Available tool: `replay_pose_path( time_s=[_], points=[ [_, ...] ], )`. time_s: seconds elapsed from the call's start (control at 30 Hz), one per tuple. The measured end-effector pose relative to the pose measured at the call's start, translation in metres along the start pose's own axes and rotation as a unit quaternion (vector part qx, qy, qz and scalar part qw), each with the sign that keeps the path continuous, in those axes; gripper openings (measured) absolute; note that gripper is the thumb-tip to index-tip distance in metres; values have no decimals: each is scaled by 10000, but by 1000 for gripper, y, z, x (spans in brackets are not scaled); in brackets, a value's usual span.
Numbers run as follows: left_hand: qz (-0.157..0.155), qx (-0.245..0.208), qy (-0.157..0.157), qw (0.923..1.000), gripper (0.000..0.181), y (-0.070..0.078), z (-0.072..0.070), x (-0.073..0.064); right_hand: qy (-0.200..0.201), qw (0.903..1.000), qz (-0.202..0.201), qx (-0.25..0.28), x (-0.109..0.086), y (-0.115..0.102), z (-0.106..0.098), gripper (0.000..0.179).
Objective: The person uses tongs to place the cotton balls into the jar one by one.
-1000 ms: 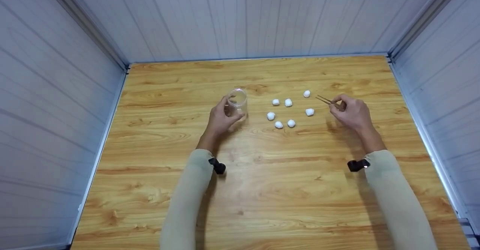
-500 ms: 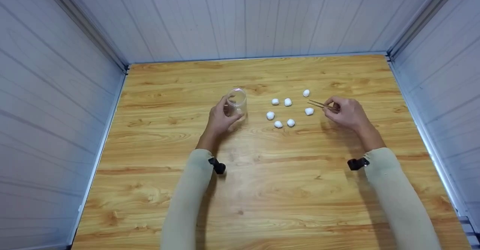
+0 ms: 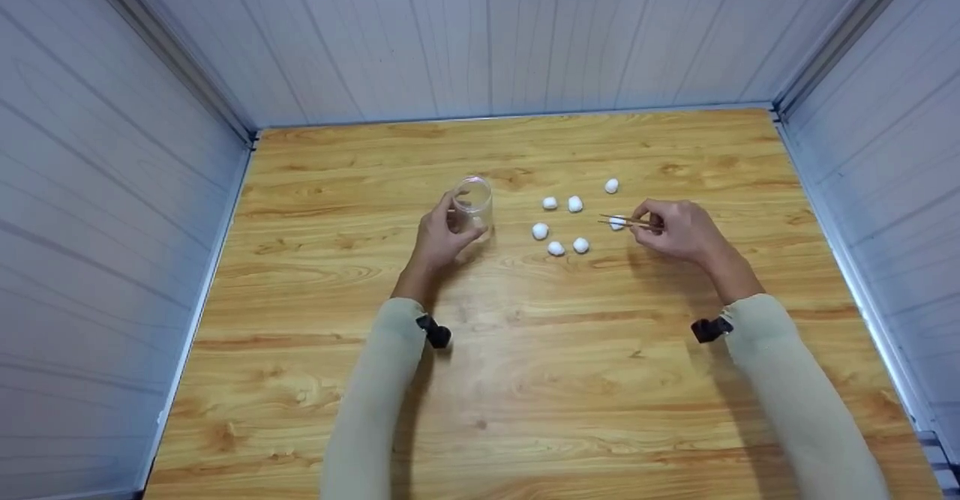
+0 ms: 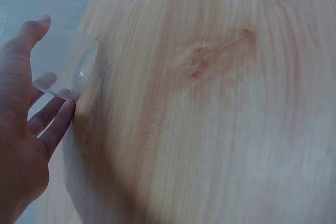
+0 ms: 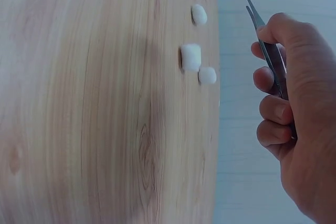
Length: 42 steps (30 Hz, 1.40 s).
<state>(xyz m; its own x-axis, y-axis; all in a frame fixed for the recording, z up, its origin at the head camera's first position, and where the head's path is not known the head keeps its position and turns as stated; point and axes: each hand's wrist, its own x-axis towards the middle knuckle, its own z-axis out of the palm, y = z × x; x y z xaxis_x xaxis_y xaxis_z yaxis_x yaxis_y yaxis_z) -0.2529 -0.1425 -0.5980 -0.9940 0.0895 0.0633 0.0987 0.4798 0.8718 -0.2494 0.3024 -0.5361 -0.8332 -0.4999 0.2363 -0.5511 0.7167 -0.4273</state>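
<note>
On the left, the left hand held a clear cup, with the thumb on one side and the fingers on the other. The cup seemed to stand up straight on the wooden table, mouth to the top, so its long way ran up and down. It looked like thin, light plastic, smooth and a bit slippery, and a hard squeeze might bend it. Its round side seemed a good place to hold.

To the right of the cup, apart from it, seven white balls lay spread out. They looked soft and very light, like cotton, so a small pinch round the middle should do. Being roundish, they pointed nowhere.

Next came the tweezers. They looked thin, stiff and light, best held by the flat middle. Their long way ran from side to side, tips to the left, toward the cup. Seen from above, the tips crossed over one ball, but the right wrist view showed a small gap between them and nothing caught there.

Farthest right, the right hand pinched the tweezers.
</note>
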Motion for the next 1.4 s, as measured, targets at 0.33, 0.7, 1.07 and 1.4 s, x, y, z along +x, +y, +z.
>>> replay_pose_path(
  time_s=[0.33, 0.7, 1.07, 1.4],
  points=[
    [18, -59, -43, 10000, 76, 1, 0, -1, -340, 9993, -19, -158, 4, -8, 9, 13],
    [-87, -44, -72, 9999, 76, 2, 1, -1, -515, 9984, -96, -211, 4, -7, 15, 13],
    [-69, -22, 1, 10000, 75, 3, 0, 0, -678, 9972, -102, -307, 4, -4, 24, 18],
    [-55, -50, -36, 10000, 75, 2, 0, 0, -753, 9966, -39, -331, 2, -3, 30, 16]
  ],
)
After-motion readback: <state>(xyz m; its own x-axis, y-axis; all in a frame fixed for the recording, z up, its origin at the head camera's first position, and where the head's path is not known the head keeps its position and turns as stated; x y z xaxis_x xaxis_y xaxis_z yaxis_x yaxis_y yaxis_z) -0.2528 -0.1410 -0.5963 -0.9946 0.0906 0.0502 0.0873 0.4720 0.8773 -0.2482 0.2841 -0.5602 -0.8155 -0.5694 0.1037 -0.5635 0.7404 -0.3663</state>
